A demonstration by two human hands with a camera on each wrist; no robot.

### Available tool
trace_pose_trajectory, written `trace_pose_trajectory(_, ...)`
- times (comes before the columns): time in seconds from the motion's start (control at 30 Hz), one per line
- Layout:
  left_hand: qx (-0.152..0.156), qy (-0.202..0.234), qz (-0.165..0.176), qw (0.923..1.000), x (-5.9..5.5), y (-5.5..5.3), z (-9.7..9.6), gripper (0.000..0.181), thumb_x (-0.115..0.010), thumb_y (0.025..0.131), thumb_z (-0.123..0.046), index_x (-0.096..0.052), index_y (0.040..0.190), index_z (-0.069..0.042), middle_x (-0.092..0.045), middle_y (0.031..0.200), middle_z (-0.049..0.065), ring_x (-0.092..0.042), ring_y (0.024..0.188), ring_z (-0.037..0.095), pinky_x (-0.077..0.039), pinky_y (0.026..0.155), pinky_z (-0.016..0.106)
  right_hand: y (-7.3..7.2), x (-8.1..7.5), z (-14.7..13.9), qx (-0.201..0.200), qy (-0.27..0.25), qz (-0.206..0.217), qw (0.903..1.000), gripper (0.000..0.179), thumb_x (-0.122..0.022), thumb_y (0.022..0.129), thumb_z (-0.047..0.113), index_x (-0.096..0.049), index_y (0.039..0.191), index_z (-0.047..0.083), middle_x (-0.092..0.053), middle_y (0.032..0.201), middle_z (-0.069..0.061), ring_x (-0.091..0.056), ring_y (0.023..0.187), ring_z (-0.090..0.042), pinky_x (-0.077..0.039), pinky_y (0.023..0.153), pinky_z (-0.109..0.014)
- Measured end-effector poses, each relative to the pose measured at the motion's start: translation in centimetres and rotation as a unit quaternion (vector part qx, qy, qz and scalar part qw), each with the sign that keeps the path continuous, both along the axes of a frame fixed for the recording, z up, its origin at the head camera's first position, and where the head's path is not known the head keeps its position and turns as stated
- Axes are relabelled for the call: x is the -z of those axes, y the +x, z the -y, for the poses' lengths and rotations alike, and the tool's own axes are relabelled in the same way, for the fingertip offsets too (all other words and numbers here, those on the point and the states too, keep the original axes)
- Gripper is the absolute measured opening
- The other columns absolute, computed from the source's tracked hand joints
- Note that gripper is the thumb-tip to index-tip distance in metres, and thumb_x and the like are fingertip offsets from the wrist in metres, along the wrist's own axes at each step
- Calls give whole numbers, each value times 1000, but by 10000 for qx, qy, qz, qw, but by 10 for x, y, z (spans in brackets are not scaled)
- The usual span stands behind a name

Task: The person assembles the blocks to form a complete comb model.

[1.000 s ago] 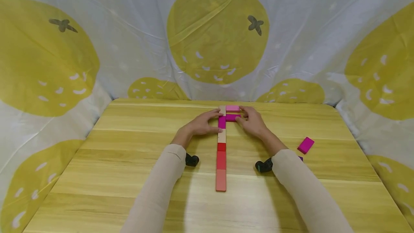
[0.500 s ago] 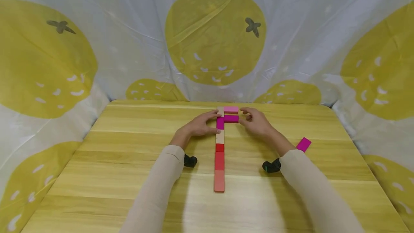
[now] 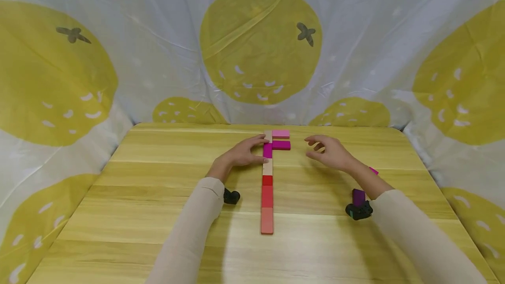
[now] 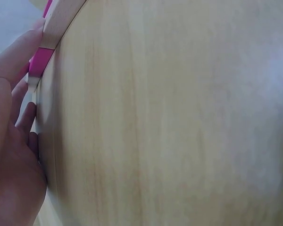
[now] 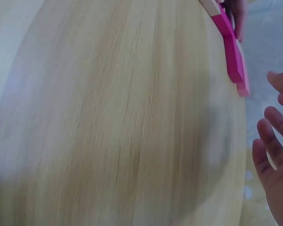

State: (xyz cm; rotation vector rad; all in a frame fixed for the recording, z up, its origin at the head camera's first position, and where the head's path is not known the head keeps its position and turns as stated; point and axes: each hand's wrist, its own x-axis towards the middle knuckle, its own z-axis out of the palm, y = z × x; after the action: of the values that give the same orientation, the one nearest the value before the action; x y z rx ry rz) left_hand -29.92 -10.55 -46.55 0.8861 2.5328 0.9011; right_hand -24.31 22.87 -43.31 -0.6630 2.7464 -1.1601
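Observation:
A straight row of flat blocks runs toward the far table edge: a salmon block (image 3: 267,220), red blocks (image 3: 267,195), a plain wooden block (image 3: 268,168), a magenta block (image 3: 267,150) and another pale wooden one. Two blocks, pink (image 3: 281,134) and magenta (image 3: 281,145), jut right from its far end, with a gap between them. My left hand (image 3: 240,152) rests against the row's left side, thumb on the wooden block (image 4: 61,21), fingertips near the far end. To the right of the jutting blocks, my right hand (image 3: 331,152) hovers with loosely bent fingers, holding nothing.
On the right of the table (image 3: 315,249) lie a purple block (image 3: 358,197) and a magenta block (image 3: 374,171), the latter mostly hidden by my right forearm. Black wrist devices (image 3: 232,197) show beneath both wrists. A cloth with yellow fruit print (image 3: 260,47) hangs behind.
My right hand has let go of the jutting blocks and moved right, away from them. Its forearm now covers most of the loose magenta block and uncovers the purple one. My left hand stays put.

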Motion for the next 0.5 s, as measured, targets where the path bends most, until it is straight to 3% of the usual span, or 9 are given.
trace_pose_trajectory(0.5,13,-4,-73,10000,-3,3,1,70,-75,95,-36,-48,156,-15,-27,168,4,-22,154,28,-19,124,46,46,3,-41,-92,206,-51,9997,37,-72,100,16,-66,132,-2,-68,119,-16,-66,103,-29,-59,85,-44)
